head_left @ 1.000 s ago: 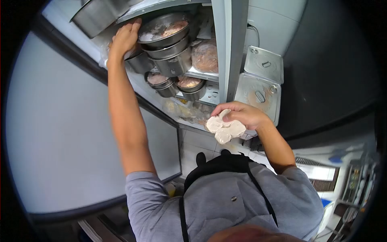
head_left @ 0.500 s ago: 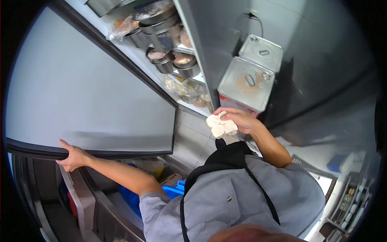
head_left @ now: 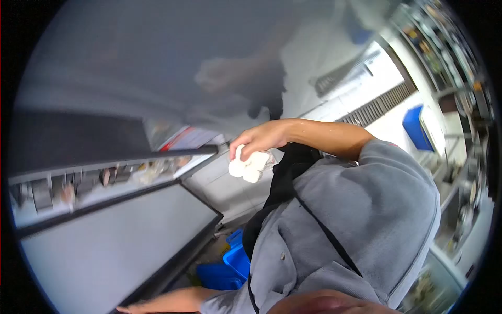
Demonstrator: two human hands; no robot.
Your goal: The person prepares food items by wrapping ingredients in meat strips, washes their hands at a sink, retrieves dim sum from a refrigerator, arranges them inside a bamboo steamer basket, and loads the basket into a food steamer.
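My right hand (head_left: 264,141) is closed around a cluster of white lumpy pieces (head_left: 251,166), whose exact kind I cannot make out. It is held in front of my black apron (head_left: 261,220). Low at the left edge of view, my left hand (head_left: 130,309) is at the rim of the refrigerator door (head_left: 120,235), its thumb side showing and the other fingers hidden. The door stands ajar, and through the gap show shelves with metal containers (head_left: 42,194) and bagged food (head_left: 149,172), blurred by motion.
A shiny steel surface (head_left: 157,63) rises just ahead. Blue bins (head_left: 238,261) stand on the floor by the door. On the right are a floor drain grate (head_left: 381,104), a blue and white box (head_left: 415,128) and stocked shelving (head_left: 431,47).
My view has swung to the right, so the refrigerator now lies further left and lower. My right hand still holds the white pieces. The door's opening looks narrower.
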